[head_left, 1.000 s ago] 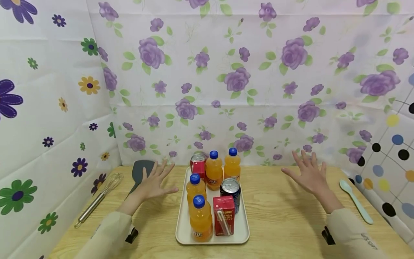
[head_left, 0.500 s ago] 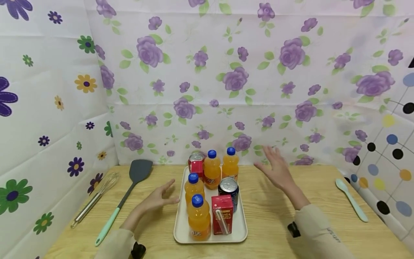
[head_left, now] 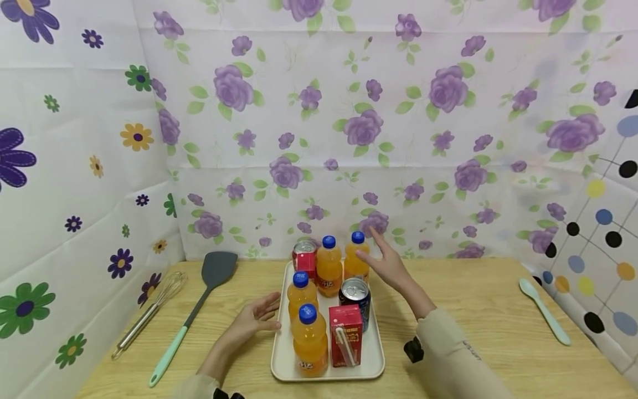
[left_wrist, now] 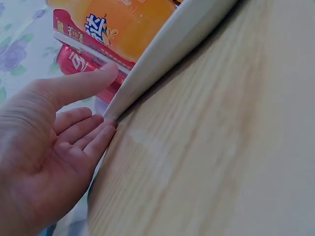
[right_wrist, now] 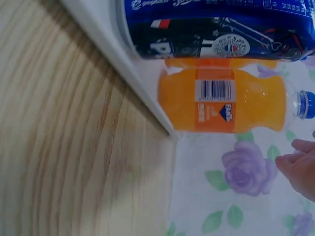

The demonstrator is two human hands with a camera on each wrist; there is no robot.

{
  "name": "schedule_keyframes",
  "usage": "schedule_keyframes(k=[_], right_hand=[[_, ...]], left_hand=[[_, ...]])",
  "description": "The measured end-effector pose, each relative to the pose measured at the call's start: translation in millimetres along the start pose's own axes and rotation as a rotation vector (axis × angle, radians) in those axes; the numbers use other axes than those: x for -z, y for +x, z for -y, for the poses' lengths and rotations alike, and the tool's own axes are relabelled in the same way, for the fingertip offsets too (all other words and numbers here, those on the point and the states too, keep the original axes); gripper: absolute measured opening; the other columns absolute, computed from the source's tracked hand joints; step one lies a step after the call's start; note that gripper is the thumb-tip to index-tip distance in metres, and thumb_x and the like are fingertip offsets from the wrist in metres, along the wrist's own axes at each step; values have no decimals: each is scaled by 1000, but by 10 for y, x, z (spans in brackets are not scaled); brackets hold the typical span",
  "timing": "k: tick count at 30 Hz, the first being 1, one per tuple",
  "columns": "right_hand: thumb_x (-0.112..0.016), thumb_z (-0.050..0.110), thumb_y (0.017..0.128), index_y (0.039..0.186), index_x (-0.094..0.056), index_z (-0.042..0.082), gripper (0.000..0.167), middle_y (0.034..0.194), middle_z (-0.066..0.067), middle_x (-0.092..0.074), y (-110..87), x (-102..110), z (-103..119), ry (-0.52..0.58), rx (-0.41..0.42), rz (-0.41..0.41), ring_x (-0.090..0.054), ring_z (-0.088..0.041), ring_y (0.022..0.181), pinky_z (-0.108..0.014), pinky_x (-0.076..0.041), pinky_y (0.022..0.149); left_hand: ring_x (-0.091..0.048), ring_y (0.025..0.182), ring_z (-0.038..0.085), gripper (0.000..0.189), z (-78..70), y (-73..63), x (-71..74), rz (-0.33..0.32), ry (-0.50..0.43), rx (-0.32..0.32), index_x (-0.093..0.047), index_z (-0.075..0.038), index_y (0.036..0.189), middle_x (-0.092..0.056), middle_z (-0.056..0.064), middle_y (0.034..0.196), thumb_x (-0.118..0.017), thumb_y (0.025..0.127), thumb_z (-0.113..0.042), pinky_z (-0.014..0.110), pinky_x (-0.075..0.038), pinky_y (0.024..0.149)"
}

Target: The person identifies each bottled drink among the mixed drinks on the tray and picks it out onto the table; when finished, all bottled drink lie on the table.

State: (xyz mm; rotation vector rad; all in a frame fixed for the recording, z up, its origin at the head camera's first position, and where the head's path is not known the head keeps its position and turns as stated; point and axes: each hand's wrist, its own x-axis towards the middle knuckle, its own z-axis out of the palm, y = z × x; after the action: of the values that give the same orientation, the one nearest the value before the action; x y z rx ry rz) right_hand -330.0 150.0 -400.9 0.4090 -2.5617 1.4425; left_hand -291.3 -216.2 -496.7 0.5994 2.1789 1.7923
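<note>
Nearest, the tray (head_left: 370, 360) lay flat on the table (head_left: 478, 288), bearing a front bottle (head_left: 310, 343) and a red carton (head_left: 349, 332), both upright. The left hand (head_left: 255, 317) gripped nothing; its extended fingertips met the tray's left edge. Whether the thumb touched the rim could not be told. In judgement, sound handling called for an even hold on both sides and a level tray, lest the upright load tip. The dark can (head_left: 355, 296) was partly masked by the carton. The right hand (head_left: 386, 265), unclenched and grasping nothing, was beside the rear right bottle (head_left: 355, 266); the right wrist view cut it off, and thumb contact remained unconfirmed. The red can (head_left: 304, 247) was mostly hidden.
</note>
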Motion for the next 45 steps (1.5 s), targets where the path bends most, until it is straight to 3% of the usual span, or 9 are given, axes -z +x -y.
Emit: schedule_keyframes(k=[3,8,15,20,32,45], right_hand=[[-60,37,96,158,-16,12,80,162,-14,-23,77,-32,3,84,-28,16,-24,-38,149,-56,-26,122],[-59,32,97,156,-22,7,73,160,-19,-26,169,-69,-29,189,-90,3,-25,-36,149,-50,-25,124],[-63,32,95,147,-43,5,62,156,-20,-35,225,-180,-51,155,-113,-22,-31,-40,145,-53,-31,121],[-68,34,91,142,-51,9,59,154,-17,-40,230,-212,-58,190,-198,-73,-37,-39,143,-54,-37,118],[-71,29,89,141,-53,10,58,154,-14,-40,273,-209,-27,332,-297,-84,-32,-36,146,-51,-28,123],[-72,30,88,141,-53,10,59,148,-18,-47,278,-132,10,269,-346,-76,-41,-37,140,-56,-32,120]], left_hand=[[-30,144,45,84,11,36,-15,-3,-15,16,-25,7,151,-23,27,158,-74,84,-6,26,-41,114],[-30,145,42,83,15,82,-14,22,14,9,-27,4,152,-25,24,159,-74,84,-6,25,-40,115],[-26,145,46,83,40,11,-9,46,-12,-9,-24,10,150,-23,30,157,-72,84,-3,32,-36,118],[-30,144,44,81,43,-19,-20,25,-29,22,-27,9,149,-26,29,156,-73,84,-3,34,-37,118],[-32,143,43,81,38,-5,-8,-1,-37,46,-29,8,149,-28,28,156,-75,83,-5,28,-41,115],[-32,143,44,82,47,6,-7,6,-51,47,-28,6,150,-28,28,156,-74,84,-6,30,-44,113]])
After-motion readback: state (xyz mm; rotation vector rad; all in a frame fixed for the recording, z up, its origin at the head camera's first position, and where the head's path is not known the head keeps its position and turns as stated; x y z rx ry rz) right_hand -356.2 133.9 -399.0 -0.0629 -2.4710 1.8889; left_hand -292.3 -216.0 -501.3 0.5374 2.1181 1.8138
